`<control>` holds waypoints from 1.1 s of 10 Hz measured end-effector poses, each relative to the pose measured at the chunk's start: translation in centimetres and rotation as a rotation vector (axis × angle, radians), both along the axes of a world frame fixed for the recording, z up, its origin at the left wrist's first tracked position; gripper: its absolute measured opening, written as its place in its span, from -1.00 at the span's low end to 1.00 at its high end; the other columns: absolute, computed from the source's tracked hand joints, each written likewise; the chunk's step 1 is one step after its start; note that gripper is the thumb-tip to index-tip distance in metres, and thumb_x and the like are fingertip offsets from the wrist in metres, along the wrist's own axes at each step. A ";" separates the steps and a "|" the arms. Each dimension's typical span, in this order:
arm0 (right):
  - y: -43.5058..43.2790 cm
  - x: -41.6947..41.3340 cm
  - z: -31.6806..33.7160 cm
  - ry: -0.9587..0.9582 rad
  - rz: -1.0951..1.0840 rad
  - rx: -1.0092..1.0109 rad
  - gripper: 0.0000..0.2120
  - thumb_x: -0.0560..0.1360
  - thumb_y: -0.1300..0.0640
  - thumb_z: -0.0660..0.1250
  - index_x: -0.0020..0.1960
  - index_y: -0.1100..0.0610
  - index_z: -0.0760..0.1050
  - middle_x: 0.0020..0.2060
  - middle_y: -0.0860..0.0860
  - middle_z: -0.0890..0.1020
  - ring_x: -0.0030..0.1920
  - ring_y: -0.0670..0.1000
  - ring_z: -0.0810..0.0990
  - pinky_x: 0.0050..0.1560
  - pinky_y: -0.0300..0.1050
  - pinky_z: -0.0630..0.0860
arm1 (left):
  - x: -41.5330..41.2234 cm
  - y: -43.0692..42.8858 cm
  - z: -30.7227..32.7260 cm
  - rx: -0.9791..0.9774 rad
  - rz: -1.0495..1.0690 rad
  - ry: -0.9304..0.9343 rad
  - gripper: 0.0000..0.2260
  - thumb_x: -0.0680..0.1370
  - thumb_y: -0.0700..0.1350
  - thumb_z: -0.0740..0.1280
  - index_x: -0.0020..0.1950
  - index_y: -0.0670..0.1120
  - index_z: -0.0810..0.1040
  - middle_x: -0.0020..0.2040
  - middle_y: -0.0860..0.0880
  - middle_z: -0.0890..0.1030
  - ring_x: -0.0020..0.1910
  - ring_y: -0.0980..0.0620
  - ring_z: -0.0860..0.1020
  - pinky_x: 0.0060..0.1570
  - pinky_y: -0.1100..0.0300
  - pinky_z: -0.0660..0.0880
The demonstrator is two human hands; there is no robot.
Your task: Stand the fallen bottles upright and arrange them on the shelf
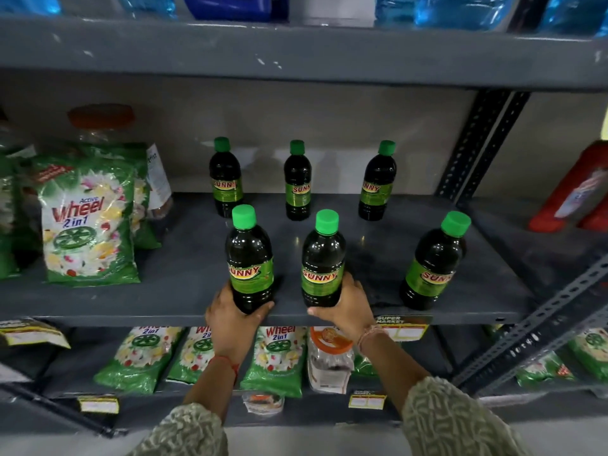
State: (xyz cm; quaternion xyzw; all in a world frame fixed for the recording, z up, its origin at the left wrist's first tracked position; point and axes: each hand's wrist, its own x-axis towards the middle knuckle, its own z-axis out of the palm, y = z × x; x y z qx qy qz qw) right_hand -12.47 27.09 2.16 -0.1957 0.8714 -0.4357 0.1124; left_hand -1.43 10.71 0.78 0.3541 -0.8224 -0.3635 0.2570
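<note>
Left hand and right hand each grip an upright bottle, caps up.

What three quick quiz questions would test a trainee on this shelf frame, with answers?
1. How many bottles stand upright on the middle shelf?
2. True or false: one bottle lies on its side.
3. Which bottles do the hands hold? A) back row B) front left and front middle C) front right only

Key:
1. Six: back left, back middle, back right, front left bottle, front middle bottle, front right.
2. False; all six stand with caps up.
3. B: left hand grips the front left bottle's base, right hand the front middle bottle's base.
</note>
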 end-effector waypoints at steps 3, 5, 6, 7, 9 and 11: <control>-1.1 0.5 0.0 0.068 -0.013 0.045 -0.24 0.16 0.00 0.57 0.25 0.18 0.34 0.16 0.12 0.51 0.26 0.11 0.38 0.26 -0.04 0.38 | 2.9 -5.9 0.5 0.045 0.042 0.022 -0.48 0.22 -0.12 0.58 0.10 -0.20 0.49 0.06 -0.24 0.64 0.13 -0.21 0.54 0.36 0.01 0.13; -1.5 0.8 0.1 0.077 -0.024 0.068 -0.24 0.16 -0.02 0.57 0.25 0.17 0.35 0.16 0.11 0.53 0.26 0.10 0.39 0.25 -0.04 0.39 | 4.0 -7.1 0.9 0.136 -0.022 0.060 -0.42 0.22 -0.14 0.58 0.17 -0.15 0.44 0.12 -0.21 0.61 0.11 -0.21 0.54 0.14 -0.06 0.48; -1.5 1.0 0.2 0.085 -0.024 0.081 -0.24 0.16 -0.03 0.57 0.24 0.17 0.35 0.15 0.11 0.52 0.25 0.09 0.40 0.23 -0.07 0.38 | 4.2 -6.9 1.2 0.145 -0.048 0.083 -0.41 0.25 -0.18 0.56 0.22 -0.17 0.42 0.16 -0.22 0.59 0.13 -0.19 0.54 0.12 0.00 0.45; -1.6 1.1 0.3 0.088 -0.025 0.096 -0.24 0.17 -0.05 0.56 0.24 0.17 0.35 0.15 0.11 0.52 0.25 0.09 0.40 0.22 -0.09 0.37 | 4.3 -6.8 1.5 0.161 -0.072 0.089 -0.44 0.27 -0.19 0.55 0.20 -0.18 0.43 0.15 -0.22 0.59 0.10 -0.16 0.54 0.09 0.02 0.44; -1.6 1.4 0.4 0.102 -0.023 0.106 -0.26 0.17 -0.08 0.55 0.23 0.16 0.35 0.14 0.10 0.51 0.24 0.09 0.39 0.22 -0.08 0.37 | 4.5 -7.2 1.1 0.155 -0.104 0.064 -0.41 0.26 -0.14 0.55 0.22 -0.14 0.40 0.16 -0.19 0.58 0.14 -0.18 0.52 0.15 -0.06 0.48; -0.6 2.5 -0.2 0.090 -0.055 -0.131 0.07 0.06 -0.30 0.50 0.43 -0.02 0.11 0.40 0.00 0.30 0.42 0.02 0.23 0.42 0.07 0.27 | 5.4 -6.7 0.6 0.086 -0.024 0.079 -0.19 0.20 0.24 0.48 0.33 -0.03 0.27 0.34 -0.20 0.41 0.37 -0.20 0.33 0.32 -0.24 0.34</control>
